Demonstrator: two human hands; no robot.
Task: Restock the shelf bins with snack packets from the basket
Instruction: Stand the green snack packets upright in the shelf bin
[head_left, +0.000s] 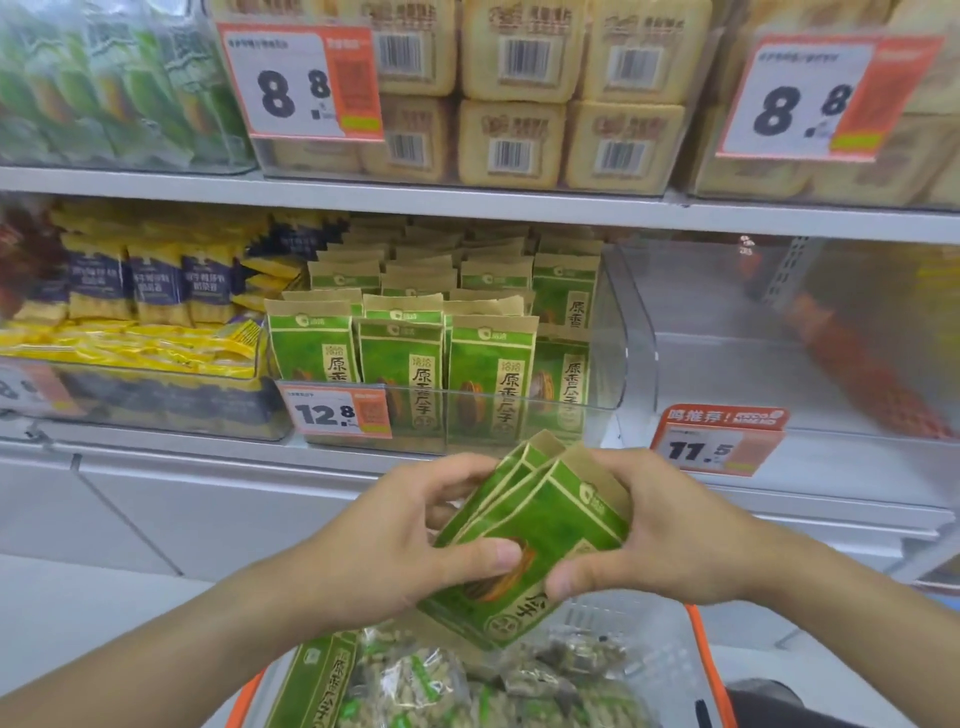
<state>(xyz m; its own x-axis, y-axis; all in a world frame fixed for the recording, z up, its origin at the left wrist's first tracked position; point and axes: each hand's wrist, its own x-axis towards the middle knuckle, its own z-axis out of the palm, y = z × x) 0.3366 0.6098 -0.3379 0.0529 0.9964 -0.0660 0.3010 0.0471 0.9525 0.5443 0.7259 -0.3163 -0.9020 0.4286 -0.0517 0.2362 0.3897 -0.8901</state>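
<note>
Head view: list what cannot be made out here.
- Green packets: exact count unclear; left hand and right hand cover their sides.
- Basket: cut off by the bottom edge; its packets overlap.
- Right bin: contents blurred behind clear plastic.
- Price tags: small print too tiny.
- Top shelf packs: tops cut off.

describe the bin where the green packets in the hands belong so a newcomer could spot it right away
Look at the middle shelf, under the tan boxes. The clear bin in its centre carries a 12.8 price tag and holds upright green and kraft packets. The bin to its left holds yellow and navy packs, and the one to its right looks nearly empty.
</note>
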